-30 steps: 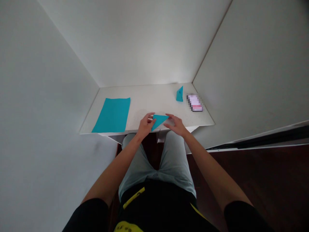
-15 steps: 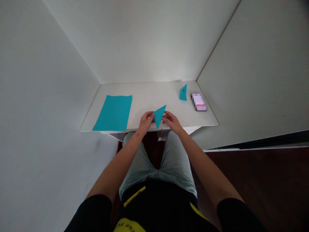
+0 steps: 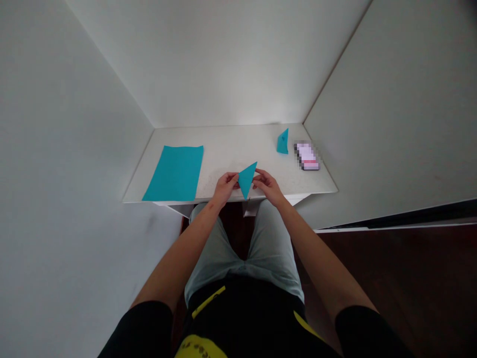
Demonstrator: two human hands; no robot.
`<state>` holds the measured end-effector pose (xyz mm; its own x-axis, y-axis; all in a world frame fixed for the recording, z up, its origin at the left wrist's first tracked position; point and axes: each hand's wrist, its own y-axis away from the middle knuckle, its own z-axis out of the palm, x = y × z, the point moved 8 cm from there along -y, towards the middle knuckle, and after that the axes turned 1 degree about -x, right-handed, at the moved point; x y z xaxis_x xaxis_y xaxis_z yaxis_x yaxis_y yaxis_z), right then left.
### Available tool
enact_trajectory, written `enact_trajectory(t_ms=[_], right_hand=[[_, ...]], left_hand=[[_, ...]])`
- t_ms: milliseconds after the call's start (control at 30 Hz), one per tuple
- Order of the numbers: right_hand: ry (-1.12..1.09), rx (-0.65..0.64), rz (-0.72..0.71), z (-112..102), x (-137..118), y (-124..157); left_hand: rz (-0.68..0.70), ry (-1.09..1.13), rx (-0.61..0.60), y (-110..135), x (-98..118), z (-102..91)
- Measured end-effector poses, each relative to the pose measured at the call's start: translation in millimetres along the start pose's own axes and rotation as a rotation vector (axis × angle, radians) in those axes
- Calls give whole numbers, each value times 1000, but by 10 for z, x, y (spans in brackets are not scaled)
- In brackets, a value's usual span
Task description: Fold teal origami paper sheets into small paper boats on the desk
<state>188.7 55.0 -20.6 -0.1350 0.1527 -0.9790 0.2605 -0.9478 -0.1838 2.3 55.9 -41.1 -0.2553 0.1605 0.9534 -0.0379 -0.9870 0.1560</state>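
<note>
A piece of blue folded paper (image 3: 246,180), roughly triangular with its tip pointing up and right, is held above the front edge of the white table. My left hand (image 3: 225,187) pinches its left corner between thumb and fingers. On the other side my right hand (image 3: 269,186) has its fingers closed at the paper's right edge; its fingertips are partly hidden behind the paper. A second folded blue paper piece (image 3: 282,142) stands at the back right of the table. Flat on the left lies a blue sheet of paper (image 3: 174,174).
The narrow white table (image 3: 234,144) is enclosed by white walls on the left, back and right. A phone (image 3: 307,155), its screen blurred out, lies near the right edge. My legs (image 3: 268,238) are under the front edge.
The folded paper has shifted very slightly to the right between my hands. My right hand's fingers have moved a little outward along its edge. The other things have stayed put.
</note>
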Motion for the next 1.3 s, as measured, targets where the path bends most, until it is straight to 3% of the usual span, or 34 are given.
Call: enact_trajectory(t_ms=[933, 1200, 1300], right_hand=[[18, 10, 22, -50, 57, -10], [171, 9, 56, 68, 15, -20], [187, 29, 71, 49, -13, -19]], left_hand=[[-35, -18, -40, -29, -50, 15], [-1, -91, -161, 30, -4, 158], [-42, -24, -168, 60, 65, 151]])
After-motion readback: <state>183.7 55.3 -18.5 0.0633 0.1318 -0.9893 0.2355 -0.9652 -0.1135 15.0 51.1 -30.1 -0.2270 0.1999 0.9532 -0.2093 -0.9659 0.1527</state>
